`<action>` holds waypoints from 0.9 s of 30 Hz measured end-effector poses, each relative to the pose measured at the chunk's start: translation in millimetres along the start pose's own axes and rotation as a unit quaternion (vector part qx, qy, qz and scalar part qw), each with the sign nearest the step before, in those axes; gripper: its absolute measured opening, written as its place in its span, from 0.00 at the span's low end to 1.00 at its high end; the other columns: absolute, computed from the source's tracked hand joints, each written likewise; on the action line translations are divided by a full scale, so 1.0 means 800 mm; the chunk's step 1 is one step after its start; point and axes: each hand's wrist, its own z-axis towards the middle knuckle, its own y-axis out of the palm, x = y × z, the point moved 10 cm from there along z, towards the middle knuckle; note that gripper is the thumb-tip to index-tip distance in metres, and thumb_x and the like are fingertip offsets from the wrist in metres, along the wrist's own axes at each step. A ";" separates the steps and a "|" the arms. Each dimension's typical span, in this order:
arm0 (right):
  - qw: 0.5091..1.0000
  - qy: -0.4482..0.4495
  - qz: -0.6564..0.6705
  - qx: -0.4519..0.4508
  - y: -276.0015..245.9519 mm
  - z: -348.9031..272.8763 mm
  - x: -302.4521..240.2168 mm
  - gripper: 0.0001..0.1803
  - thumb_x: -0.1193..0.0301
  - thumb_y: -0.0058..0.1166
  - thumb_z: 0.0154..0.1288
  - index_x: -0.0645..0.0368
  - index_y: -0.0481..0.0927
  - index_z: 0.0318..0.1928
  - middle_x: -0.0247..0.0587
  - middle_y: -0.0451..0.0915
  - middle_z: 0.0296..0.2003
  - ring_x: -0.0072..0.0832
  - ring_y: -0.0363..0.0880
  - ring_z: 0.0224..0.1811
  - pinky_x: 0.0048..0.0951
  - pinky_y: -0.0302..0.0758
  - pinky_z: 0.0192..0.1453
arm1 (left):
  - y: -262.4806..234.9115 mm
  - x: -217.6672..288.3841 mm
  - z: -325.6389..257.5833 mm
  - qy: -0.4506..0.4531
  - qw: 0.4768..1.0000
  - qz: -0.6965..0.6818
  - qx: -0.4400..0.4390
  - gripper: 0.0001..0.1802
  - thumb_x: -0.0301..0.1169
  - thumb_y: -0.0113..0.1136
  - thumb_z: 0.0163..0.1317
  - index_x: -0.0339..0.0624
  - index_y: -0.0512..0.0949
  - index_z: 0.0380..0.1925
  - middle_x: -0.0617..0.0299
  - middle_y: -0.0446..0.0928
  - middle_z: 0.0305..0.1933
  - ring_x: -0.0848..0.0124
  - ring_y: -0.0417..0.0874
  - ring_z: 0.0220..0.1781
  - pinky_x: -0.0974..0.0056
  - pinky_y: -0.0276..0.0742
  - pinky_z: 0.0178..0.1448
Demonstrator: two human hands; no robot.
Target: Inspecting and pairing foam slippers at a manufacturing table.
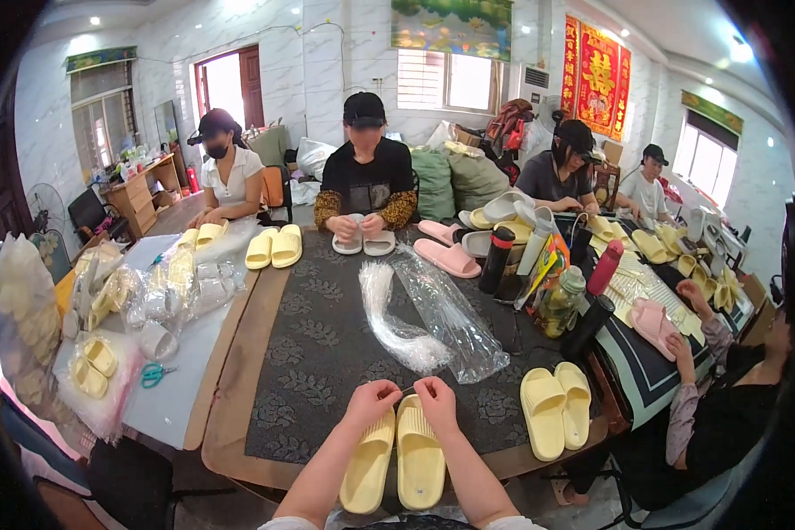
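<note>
Just in front of me a pair of pale yellow slide sandals (420, 468) lies side by side at the table's near edge, toes away from me. My left hand (375, 404) is closed in a pinch above the toe end of the left slide. Beside it my right hand (435, 405) pinches above the right slide. A short thin strand (406, 390) shows between the fingertips of both hands; its exact kind is too small to tell. Beyond the hands lie a bundle of whitish plastic strands (387, 314) and a clear plastic bag (464, 331).
Another yellow slide pair (543, 415) rests to the right. Bottles, a glass jar (563, 305) and pink slides (446, 256) stand or lie at the right. Scissors (155, 375) and bagged slides (93, 367) are on the left table. Across, a co-worker (367, 190) handles grey slides; others sit nearby.
</note>
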 end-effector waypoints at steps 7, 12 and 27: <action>0.994 -0.053 -0.090 -0.039 0.013 0.001 -0.020 0.08 0.68 0.61 0.59 0.60 0.82 0.33 0.40 0.82 0.29 0.32 0.78 0.35 0.32 0.74 0.44 | -0.014 -0.007 0.008 0.004 0.998 -0.040 0.048 0.09 0.33 0.64 0.59 0.39 0.81 0.35 0.63 0.81 0.27 0.78 0.79 0.29 0.70 0.75 0.37; 0.993 -0.057 -0.087 -0.058 0.014 0.001 -0.024 0.08 0.68 0.60 0.60 0.60 0.82 0.33 0.39 0.82 0.28 0.31 0.78 0.33 0.31 0.74 0.42 | -0.009 -0.008 0.012 0.004 0.991 -0.132 0.034 0.07 0.30 0.64 0.60 0.38 0.80 0.35 0.67 0.80 0.28 0.81 0.77 0.30 0.72 0.74 0.37; 0.994 -0.033 -0.015 -0.103 0.025 -0.004 -0.021 0.10 0.68 0.61 0.60 0.60 0.81 0.39 0.35 0.82 0.31 0.23 0.79 0.34 0.27 0.75 0.42 | 0.009 -0.005 0.006 -0.012 0.976 -0.207 -0.061 0.07 0.27 0.62 0.62 0.38 0.80 0.39 0.68 0.80 0.35 0.82 0.77 0.36 0.74 0.74 0.41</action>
